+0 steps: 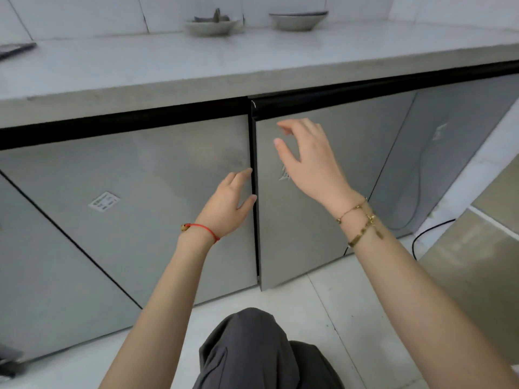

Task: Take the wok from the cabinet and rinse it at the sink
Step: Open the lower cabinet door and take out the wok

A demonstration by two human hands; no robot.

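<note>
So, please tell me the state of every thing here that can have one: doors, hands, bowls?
Left cabinet door: closed.
Right cabinet door: slightly ajar at its left edge.
Left hand: open, fingertips at the gap between the doors.
Right hand: open, holds nothing.
Left bowl: upright on the countertop, something in it.
Right bowl: upright, contents not visible.

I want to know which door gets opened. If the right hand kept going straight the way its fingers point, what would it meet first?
Most likely the right hand would meet the top of the right cabinet door, near the dark strip under the countertop. That door already stands slightly ajar. Depth is unclear, so how close the fingers are cannot be told.
</note>
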